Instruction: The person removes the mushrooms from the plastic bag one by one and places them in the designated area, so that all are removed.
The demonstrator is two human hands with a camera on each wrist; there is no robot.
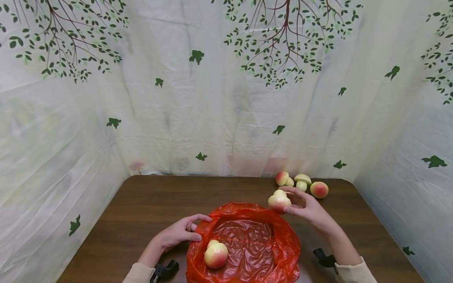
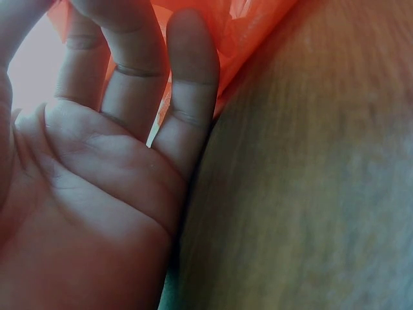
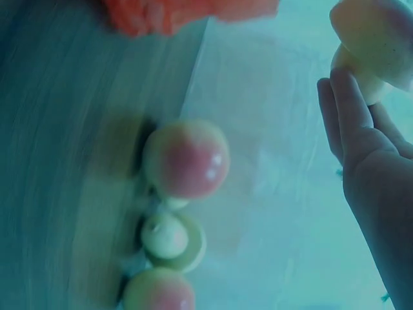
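Observation:
A red plastic bag (image 1: 247, 251) stands open-mouthed on the table. At the left of its rim my left hand (image 1: 178, 234) grips the bag; the left wrist view shows the fingers curled against red plastic (image 2: 248, 42). Inside the bag, toward the left, lies a mushroom-shaped piece (image 1: 216, 255), cream with a pink-red blush. Just beyond the bag's far right rim, my right hand (image 1: 304, 206) holds a similar mushroom (image 1: 279, 202) between thumb and fingers. That held mushroom (image 3: 377, 39) shows at the top right of the right wrist view.
Several more mushrooms stand at the table's back right: a red-blushed one (image 1: 282, 178), a pale one (image 1: 302, 181) and a rounder red one (image 1: 319, 190). The brown table (image 1: 159, 196) meets a leaf-printed curtain (image 1: 212, 98) behind and at both sides.

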